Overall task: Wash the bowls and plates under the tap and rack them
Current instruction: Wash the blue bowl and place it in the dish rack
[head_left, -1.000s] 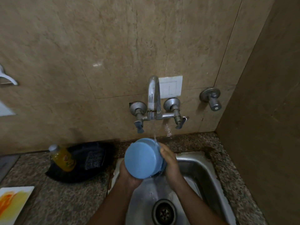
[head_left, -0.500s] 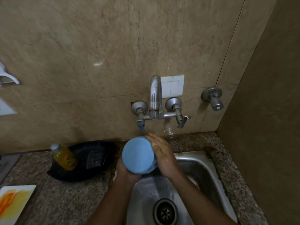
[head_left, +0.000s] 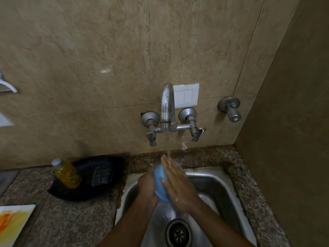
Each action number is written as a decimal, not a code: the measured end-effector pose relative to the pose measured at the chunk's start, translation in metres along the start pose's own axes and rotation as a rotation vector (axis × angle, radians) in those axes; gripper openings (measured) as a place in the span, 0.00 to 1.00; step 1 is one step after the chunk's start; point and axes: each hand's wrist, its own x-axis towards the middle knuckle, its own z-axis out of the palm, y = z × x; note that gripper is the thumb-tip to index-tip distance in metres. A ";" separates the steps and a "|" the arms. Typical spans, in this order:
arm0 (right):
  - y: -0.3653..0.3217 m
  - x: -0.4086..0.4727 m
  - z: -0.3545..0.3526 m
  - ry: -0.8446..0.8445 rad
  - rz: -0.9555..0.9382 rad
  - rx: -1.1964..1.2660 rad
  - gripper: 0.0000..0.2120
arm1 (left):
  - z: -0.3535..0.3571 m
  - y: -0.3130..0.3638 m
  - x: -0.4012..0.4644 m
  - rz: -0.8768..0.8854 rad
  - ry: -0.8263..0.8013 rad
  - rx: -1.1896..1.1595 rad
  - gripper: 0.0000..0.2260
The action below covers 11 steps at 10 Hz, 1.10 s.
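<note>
Since the earlier frame the blue bowl is turned edge-on above the steel sink, gripped by the left hand, while the right hand is laid flat against it, fingers straight and together under the tap.

Both hands raised together over the sink, forearms entering from the bottom edge.

Left hand: fingers curled round the blue bowl, gripping it from the left, thumb up. Right hand: fingers straight and together, palm laid flat against the bowl's right side, fingertips pointing up toward the wall; skin looks wet. Forearms converge toward the wrists.
</note>
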 end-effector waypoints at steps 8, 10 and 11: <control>0.009 -0.004 -0.013 0.043 -0.010 -0.014 0.29 | 0.017 0.023 0.001 0.126 0.060 0.063 0.14; 0.002 -0.010 -0.016 0.040 -0.109 0.004 0.26 | 0.020 0.026 0.007 0.108 0.064 -0.002 0.16; 0.002 -0.003 -0.018 0.103 -0.064 -0.143 0.27 | 0.021 0.018 0.003 0.076 0.000 0.014 0.16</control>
